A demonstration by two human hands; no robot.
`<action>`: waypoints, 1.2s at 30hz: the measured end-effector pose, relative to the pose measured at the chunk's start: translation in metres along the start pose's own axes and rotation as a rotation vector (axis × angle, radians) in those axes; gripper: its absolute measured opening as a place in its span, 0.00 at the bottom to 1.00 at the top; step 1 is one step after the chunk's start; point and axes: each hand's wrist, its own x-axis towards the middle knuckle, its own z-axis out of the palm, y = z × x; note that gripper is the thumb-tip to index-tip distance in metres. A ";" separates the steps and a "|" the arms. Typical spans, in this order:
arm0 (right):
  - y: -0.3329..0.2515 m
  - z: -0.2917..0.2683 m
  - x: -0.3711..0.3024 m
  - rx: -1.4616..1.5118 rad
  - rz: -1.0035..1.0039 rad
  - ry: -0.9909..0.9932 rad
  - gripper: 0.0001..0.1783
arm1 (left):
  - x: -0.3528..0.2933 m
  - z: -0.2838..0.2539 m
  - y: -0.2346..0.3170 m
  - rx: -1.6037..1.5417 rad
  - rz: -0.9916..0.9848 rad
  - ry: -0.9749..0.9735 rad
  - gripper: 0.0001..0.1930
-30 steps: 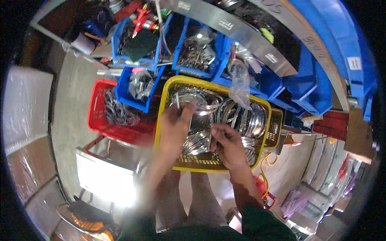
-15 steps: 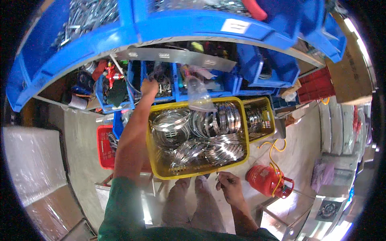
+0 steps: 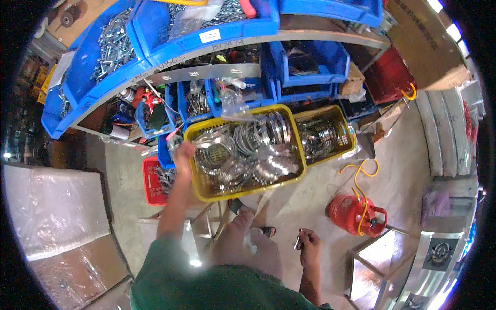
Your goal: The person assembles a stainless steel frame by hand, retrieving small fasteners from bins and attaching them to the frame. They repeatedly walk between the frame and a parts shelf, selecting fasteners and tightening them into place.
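A yellow plastic basket holds shiny metal rings and bands, with a clear plastic bag over its far edge. My left hand is at the basket's left edge, smeared by motion. I cannot make out whether its fingers hold anything. Lower right, away from the basket, my right hand is closed with its fingers pinched on a small shiny metal piece. The exact kind of this piece is too small to tell.
A second yellow basket of metal bands sits at right. Blue bins of screws line the shelf above. A red crate stands lower left. On the floor at right is a red gas cylinder with a yellow hose.
My left hand has drawn back from a blue bin on the lower shelf to the yellow basket's left edge. My right hand still pinches the metal piece. The whole view has shifted.
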 end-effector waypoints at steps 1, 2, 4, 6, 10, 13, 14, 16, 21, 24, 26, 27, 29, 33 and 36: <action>0.001 -0.014 -0.007 -0.016 0.004 0.003 0.06 | -0.064 -0.007 -0.007 0.312 0.076 0.018 0.18; 0.004 -0.025 -0.015 -0.028 0.006 0.010 0.05 | -0.129 -0.016 -0.011 0.367 -0.018 -0.062 0.19; 0.007 -0.047 -0.033 -0.043 -0.056 -0.026 0.05 | -0.225 -0.021 -0.024 0.681 -0.090 -0.139 0.19; 0.006 -0.074 -0.053 -0.072 -0.119 -0.044 0.06 | -0.307 -0.023 -0.034 0.803 -0.250 -0.243 0.16; 0.001 -0.133 -0.108 0.089 -0.027 -0.032 0.10 | -0.399 0.012 -0.040 1.062 -0.128 -0.634 0.12; 0.011 -0.188 -0.151 0.167 -0.140 0.092 0.12 | -0.422 0.072 -0.044 0.661 -0.586 -0.611 0.13; 0.019 -0.209 -0.157 0.205 -0.159 0.123 0.12 | -0.426 0.093 -0.046 0.757 -0.540 -0.690 0.13; 0.038 -0.260 -0.177 0.202 -0.228 0.253 0.13 | -0.429 0.143 -0.058 0.851 -0.484 -0.798 0.11; 0.083 -0.359 -0.222 0.210 -0.246 0.745 0.17 | -0.411 0.276 -0.119 0.903 0.300 -1.127 0.10; 0.119 -0.425 -0.259 0.286 -0.166 0.918 0.22 | -0.421 0.369 -0.159 1.036 0.452 -1.349 0.10; 0.141 -0.465 -0.279 0.264 -0.108 1.032 0.23 | -0.469 0.437 -0.204 1.042 0.162 -1.344 0.10; 0.152 -0.488 -0.292 0.387 -0.126 1.044 0.22 | -0.506 0.464 -0.225 1.000 -0.002 -1.293 0.10; 0.167 -0.528 -0.319 0.655 -0.110 1.019 0.21 | -0.591 0.514 -0.253 1.000 -0.167 -1.332 0.10; 0.187 -0.599 -0.396 1.299 -0.380 1.146 0.18 | -0.827 0.599 -0.303 1.099 -0.057 -1.852 0.13; 0.204 -0.635 -0.457 1.646 -0.705 1.341 0.15 | -1.024 0.653 -0.325 1.156 0.126 -2.237 0.14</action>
